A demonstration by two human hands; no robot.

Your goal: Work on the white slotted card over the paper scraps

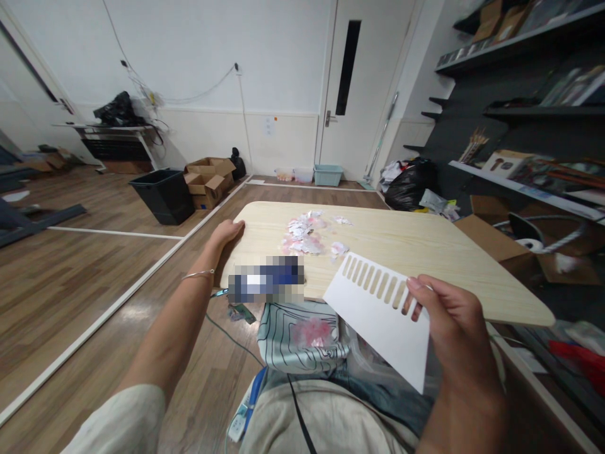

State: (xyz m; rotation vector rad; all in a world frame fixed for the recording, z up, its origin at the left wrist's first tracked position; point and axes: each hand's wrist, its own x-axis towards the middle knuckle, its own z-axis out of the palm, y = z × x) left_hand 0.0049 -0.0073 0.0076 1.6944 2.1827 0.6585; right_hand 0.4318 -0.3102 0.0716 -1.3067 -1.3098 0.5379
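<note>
In my right hand (454, 321) is a flat white plastic scraper (363, 299) with a row of long slots along one edge. My thumb presses on its corner and the fingers curl behind it, over the near side of the table. My left hand (229, 232) grips the left edge of the pale wooden table (401, 243), its fingers partly hidden. Small white and pink paper scraps (302, 233) lie in a pile on the tabletop, with a few loose bits to the right. A fabric basket (302, 347) with pink scraps inside is below the near edge.
A pixelated dark blue object (266, 279) lies at the near left of the table. A black bin (165, 195) and cardboard boxes (208, 180) stand on the floor to the left. Dark shelves (529, 113) and a black bag (413, 183) are at the right.
</note>
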